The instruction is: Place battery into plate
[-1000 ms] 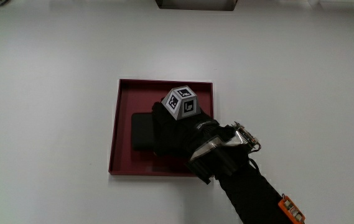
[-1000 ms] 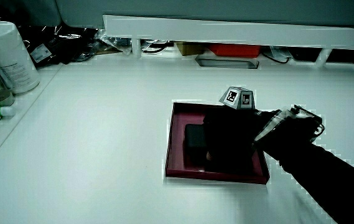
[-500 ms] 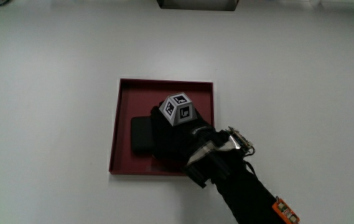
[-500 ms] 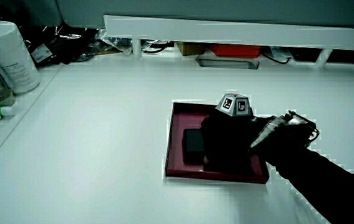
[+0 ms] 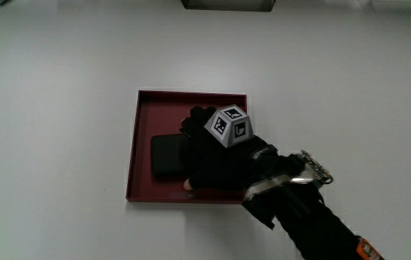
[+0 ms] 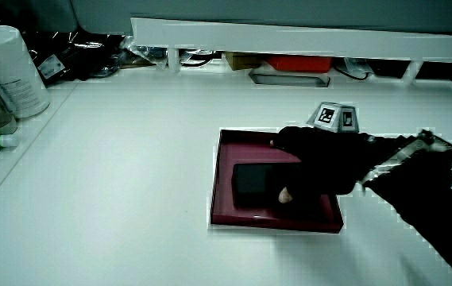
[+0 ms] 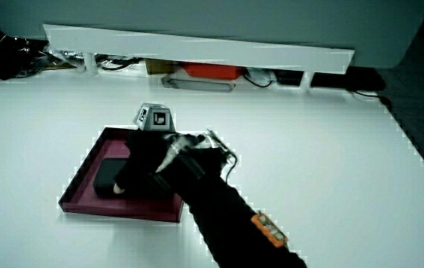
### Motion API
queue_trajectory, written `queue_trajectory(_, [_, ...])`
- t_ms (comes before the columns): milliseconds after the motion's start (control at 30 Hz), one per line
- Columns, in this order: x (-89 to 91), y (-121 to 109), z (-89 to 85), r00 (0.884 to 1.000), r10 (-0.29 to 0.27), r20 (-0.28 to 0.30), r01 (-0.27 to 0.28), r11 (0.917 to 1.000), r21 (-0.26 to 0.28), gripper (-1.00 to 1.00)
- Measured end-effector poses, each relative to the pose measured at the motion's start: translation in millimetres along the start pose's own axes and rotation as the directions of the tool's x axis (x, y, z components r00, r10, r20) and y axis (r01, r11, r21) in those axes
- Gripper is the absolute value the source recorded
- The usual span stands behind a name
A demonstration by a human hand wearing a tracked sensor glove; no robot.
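Note:
A black, flat, rectangular battery (image 5: 166, 157) lies in the dark red square plate (image 5: 137, 137); both side views show it resting on the plate floor (image 6: 251, 179) (image 7: 109, 176). The gloved hand (image 5: 199, 157) hovers over the plate, partly covering the battery's end nearer the forearm. Its fingers are spread and relaxed, with the thumb tip beside the battery's near corner in a side view (image 6: 285, 195). The patterned cube (image 5: 230, 125) sits on the back of the hand. The forearm (image 5: 313, 220) runs from the plate toward the person.
A low white partition (image 6: 289, 36) runs along the table's edge farthest from the person, with cables and a red item (image 6: 301, 63) under it. A white canister (image 6: 11, 71) and small clutter stand at a side edge of the table.
The hand has lifted and drawn back along the forearm's line, its fingers opening. More of the battery shows, lying still in the plate.

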Motion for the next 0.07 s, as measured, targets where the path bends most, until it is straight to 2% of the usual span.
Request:
queue_trajectory(33, [2.4,-7.2,4.0,1.0,-0.015,0.014,0.014,0.9997,0.017,-1.0])
queue_trajectory(67, [9.0,-8.3,2.6,0.999,0.024,-0.031,-0.024,0.9997,0.002,-1.0])
